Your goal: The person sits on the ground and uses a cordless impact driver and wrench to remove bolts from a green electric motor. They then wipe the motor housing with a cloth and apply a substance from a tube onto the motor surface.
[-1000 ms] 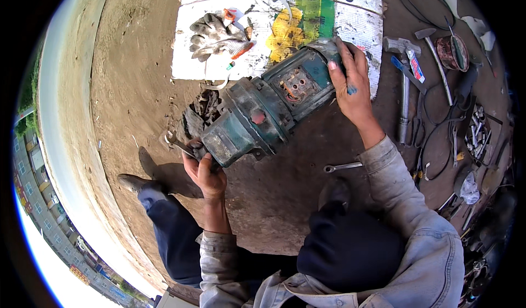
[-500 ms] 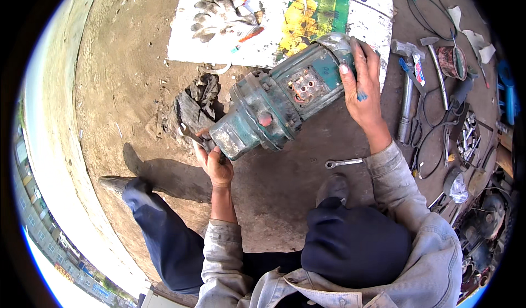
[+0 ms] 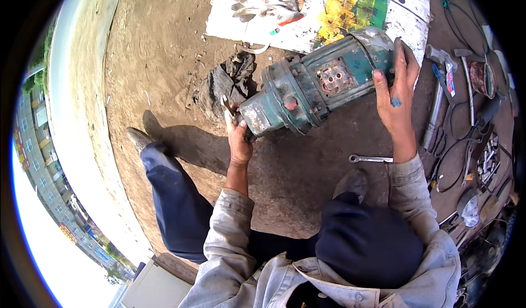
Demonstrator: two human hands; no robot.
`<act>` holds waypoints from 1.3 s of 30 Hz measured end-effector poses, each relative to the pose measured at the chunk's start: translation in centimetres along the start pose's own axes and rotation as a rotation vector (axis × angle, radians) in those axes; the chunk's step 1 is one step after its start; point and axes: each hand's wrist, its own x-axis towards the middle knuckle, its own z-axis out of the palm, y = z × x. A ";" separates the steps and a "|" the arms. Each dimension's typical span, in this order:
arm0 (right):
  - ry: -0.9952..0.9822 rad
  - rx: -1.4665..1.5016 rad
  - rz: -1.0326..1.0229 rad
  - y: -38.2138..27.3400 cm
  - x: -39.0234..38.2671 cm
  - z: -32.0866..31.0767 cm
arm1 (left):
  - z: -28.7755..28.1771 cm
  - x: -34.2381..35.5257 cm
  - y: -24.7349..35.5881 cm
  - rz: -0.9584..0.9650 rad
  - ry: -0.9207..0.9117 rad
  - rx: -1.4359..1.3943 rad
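Observation:
A worn green electric motor [image 3: 304,86] with a flanged, narrower housing at its left end lies at a slant in front of me. A square opening on its top bares the terminals [image 3: 335,77]. My right hand [image 3: 399,97], smudged blue, grips the rounded right end with thumb and fingers apart. At the narrow left end, my left hand [image 3: 240,142] has its fingers closed round the tip. A short metal piece [image 3: 226,104] sticks out above those fingers; whether it is a tool or part of the motor cannot be made out. The fingertips are partly hidden.
A dark crumpled rag [image 3: 224,83] lies beyond my left hand. Dirty work gloves [image 3: 266,1] rest on a printed board [image 3: 298,31]. A combination wrench [image 3: 371,158] is near my right shoe [image 3: 352,185]. Hammers [image 3: 467,83], cables and a tray of sockets [image 3: 487,157] lie to the right.
The whole scene has shifted right and slightly up in the view. Both hands keep their places at the ends of the motor. The metal piece at my left fingers has swung more upright.

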 end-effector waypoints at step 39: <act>-0.462 0.426 0.223 -3.8 -23.2 -0.3 | 10.1 -4.1 22.1 -0.014 -0.490 1.146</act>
